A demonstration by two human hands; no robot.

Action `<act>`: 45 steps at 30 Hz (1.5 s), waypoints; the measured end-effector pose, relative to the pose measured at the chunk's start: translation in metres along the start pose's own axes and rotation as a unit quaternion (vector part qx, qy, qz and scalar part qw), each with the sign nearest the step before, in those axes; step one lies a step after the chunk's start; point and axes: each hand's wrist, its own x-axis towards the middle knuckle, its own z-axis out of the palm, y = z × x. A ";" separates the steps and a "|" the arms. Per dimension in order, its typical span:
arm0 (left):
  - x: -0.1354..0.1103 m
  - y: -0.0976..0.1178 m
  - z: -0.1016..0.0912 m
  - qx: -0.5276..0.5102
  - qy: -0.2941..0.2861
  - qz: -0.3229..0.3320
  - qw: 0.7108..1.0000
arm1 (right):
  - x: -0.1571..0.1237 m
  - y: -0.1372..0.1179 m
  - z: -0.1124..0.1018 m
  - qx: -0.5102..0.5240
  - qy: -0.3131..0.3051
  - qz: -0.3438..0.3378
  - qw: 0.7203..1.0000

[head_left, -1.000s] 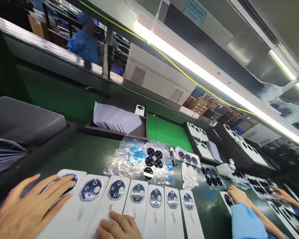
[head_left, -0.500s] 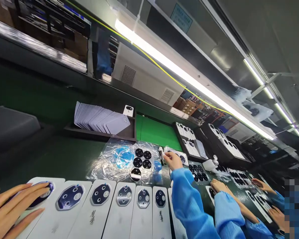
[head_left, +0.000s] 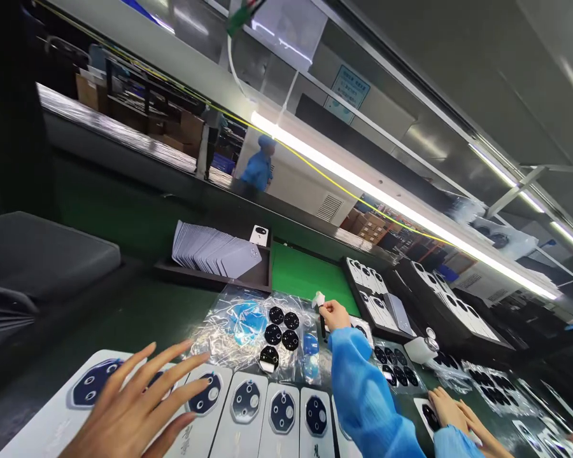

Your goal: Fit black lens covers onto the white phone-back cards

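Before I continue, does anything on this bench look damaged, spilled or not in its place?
Nothing looks spilled or clearly damaged. One oddity: the lowest black disc on the wrinkled plastic sheet shows a white band that the four others above it lack; it may be only a reflection. The white panels lie side by side.

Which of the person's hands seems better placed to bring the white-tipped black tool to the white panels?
Probably the right hand: it appears to pinch the white-tipped black tool, while the left hand is spread over the white panels, away from it.
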 end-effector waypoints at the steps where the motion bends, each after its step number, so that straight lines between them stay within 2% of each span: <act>1: 0.013 0.007 0.000 0.005 -0.005 0.020 1.000 | -0.009 -0.002 -0.002 0.037 -0.001 -0.019 0.999; 2: 0.026 0.014 -0.001 0.009 -0.012 0.028 0.999 | -0.020 -0.004 -0.002 0.075 -0.005 -0.041 0.996; 5: 0.061 0.031 -0.001 -0.022 0.024 0.005 0.999 | -0.064 -0.012 -0.001 0.173 -0.044 -0.113 0.977; 8: 0.081 0.043 0.002 -0.037 0.004 0.005 0.999 | -0.110 -0.016 0.007 0.233 -0.106 -0.168 0.952; 11: 0.083 0.051 0.002 -0.057 -0.052 0.036 0.996 | -0.147 -0.012 0.023 0.310 -0.175 -0.182 0.917; 14: 0.074 0.057 0.002 -0.098 -0.112 0.064 0.987 | -0.172 0.000 0.039 0.382 -0.229 -0.174 0.879; 16: 0.067 0.061 0.003 -0.129 -0.141 0.072 0.979 | -0.183 0.009 0.045 0.399 -0.241 -0.163 0.869; 19: 0.063 0.068 0.009 -0.173 -0.148 0.065 0.972 | -0.194 0.021 0.050 0.420 -0.205 -0.151 0.871; 22: 0.065 0.076 0.018 -0.253 -0.111 -0.027 0.961 | -0.201 0.030 0.054 0.443 -0.123 -0.133 0.878; 24: 0.069 0.080 0.023 -0.335 -0.112 -0.132 0.926 | -0.202 0.035 0.054 0.453 -0.090 -0.118 0.879; 25: 0.072 0.081 0.026 -0.381 -0.126 -0.193 0.895 | -0.202 0.038 0.054 0.455 -0.081 -0.111 0.880; 27: 0.079 0.083 0.029 -0.472 -0.167 -0.320 0.804 | -0.199 0.043 0.052 0.455 -0.066 -0.094 0.883; 30: 0.086 0.088 0.032 -0.574 -0.203 -0.472 0.637 | -0.189 0.050 0.051 0.445 -0.050 -0.055 0.893; 32: 0.087 0.092 0.032 -0.609 -0.203 -0.521 0.562 | -0.182 0.051 0.054 0.442 -0.047 -0.044 0.895; 33: 0.087 0.094 0.032 -0.620 -0.201 -0.531 0.543 | -0.179 0.050 0.055 0.441 -0.048 -0.047 0.895; 34: 0.087 0.097 0.031 -0.626 -0.201 -0.531 0.534 | -0.177 0.048 0.056 0.441 -0.049 -0.053 0.895; 37: 0.086 0.101 0.031 -0.638 -0.207 -0.513 0.536 | -0.173 0.040 0.055 0.430 -0.075 -0.065 0.897; 41: 0.084 0.102 0.033 -0.646 -0.214 -0.500 0.535 | -0.173 0.029 0.048 0.435 -0.103 -0.046 0.893; 45: 0.079 0.100 0.039 -0.628 -0.233 -0.491 0.557 | -0.172 0.023 0.044 0.438 -0.108 -0.037 0.892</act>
